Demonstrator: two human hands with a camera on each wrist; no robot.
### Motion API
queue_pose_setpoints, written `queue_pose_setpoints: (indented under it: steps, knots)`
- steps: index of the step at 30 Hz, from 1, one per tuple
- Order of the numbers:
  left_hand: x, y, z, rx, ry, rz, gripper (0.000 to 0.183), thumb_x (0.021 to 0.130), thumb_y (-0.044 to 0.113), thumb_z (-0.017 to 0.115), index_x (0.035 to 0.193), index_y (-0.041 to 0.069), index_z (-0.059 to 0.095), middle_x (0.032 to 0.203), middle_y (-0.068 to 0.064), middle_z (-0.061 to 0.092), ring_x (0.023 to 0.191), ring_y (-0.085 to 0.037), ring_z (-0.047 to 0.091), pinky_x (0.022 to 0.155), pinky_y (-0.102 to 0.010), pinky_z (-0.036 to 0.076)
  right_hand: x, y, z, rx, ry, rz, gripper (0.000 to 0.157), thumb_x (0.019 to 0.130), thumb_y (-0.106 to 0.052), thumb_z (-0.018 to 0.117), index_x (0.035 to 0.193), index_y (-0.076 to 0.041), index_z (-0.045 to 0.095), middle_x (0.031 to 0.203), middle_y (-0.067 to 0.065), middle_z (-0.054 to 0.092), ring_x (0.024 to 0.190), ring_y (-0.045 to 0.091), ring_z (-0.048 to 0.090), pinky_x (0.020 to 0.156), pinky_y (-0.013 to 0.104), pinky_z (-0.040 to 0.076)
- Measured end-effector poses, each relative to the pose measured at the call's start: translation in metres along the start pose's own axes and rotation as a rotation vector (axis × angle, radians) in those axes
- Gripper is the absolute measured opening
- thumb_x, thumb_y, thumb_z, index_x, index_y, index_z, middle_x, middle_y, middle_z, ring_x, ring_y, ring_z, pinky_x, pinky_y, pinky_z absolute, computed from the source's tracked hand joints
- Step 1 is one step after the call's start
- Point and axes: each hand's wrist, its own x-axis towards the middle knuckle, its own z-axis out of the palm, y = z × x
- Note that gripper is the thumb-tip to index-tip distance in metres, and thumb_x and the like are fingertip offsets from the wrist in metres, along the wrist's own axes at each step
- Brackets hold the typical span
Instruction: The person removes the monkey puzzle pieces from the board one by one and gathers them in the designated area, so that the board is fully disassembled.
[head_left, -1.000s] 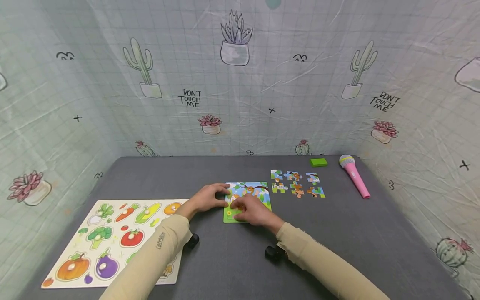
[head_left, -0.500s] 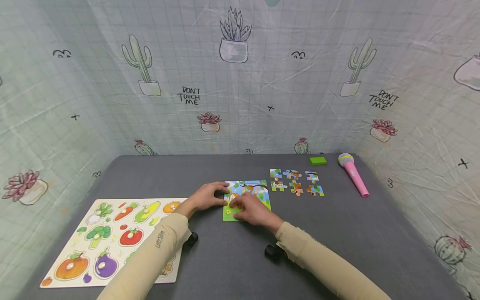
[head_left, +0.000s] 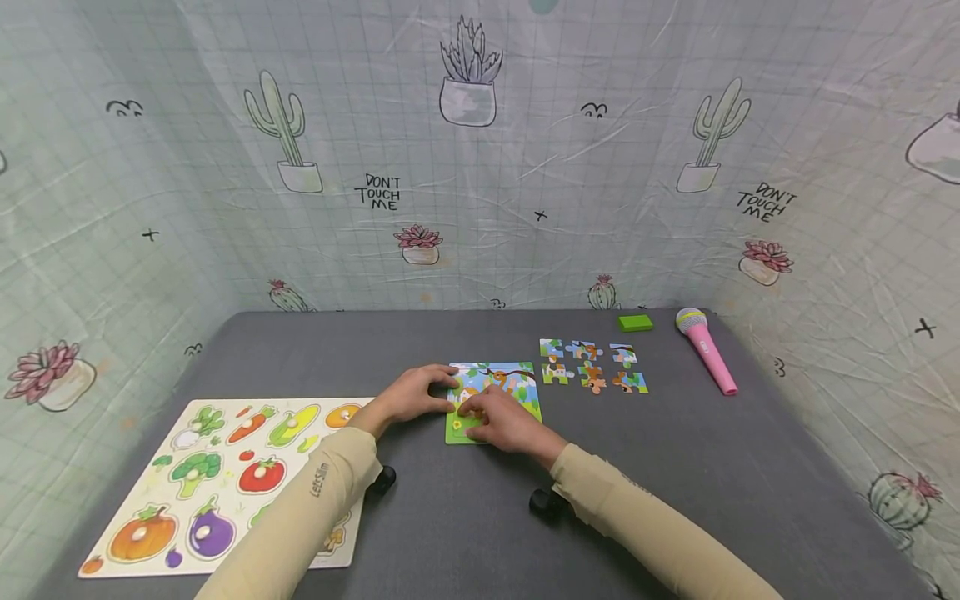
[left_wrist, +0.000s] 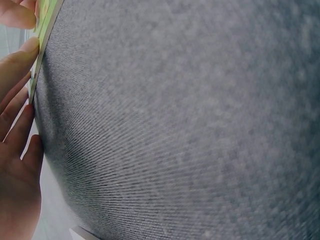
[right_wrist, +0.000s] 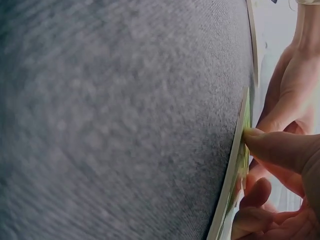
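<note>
– Right hand (head_left: 506, 418): state?

– Fingers are curled over the square, green-bordered cardboard jigsaw board (head_left: 457, 436); its border is touched by the thumb. Whether a piece is pinched can't be told, contact is hidden by the fingers.

– Left hand (head_left: 412, 394)?

– Spread loosely, braced at the board's left edge. Nothing is seen gripped.

– Board location?

– Laid on the dark grey fabric tabletop (head_left: 465, 517), between the hands. Six loose, picture-printed jigsaw pieces (head_left: 592, 380) are laid out just beyond its right edge.

– Failure modes?

– Board skid, top of list. Bracing is seen on the left only; if pushed rightward, it could be slid into the loose pieces and their layout scrambled. Also, a tab could be bent or a neighbouring piece popped up if pressure is applied while misaligned.

– Left side?

– White vegetable-print peg board (head_left: 231, 454) is overlapped by the beige left sleeve (head_left: 300, 508); could be nudged if the elbow is dropped.

– Pink toy microphone (head_left: 708, 358), bright green rectangular block (head_left: 635, 322)?

– Well apart from both hands. Low risk.
</note>
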Motion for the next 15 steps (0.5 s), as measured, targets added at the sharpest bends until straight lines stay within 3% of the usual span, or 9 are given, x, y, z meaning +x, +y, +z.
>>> queue_pose_setpoints:
  steps: [15]
  knots:
    - [0.0004,-0.0021,0.0000,0.011,0.002,0.011,0.036,0.089,0.020,0.073,0.120,0.004,0.068,0.144,-0.011,0.050,0.136,-0.032,0.042,0.110,-0.049,0.036,0.0034,0.0050,0.0002,0.023,-0.008,-0.018,0.035,0.087,-0.005,0.072,0.122,-0.004,0.066,0.095,0.009,0.052,0.080,0.017,0.041,0.069,0.030,0.039]
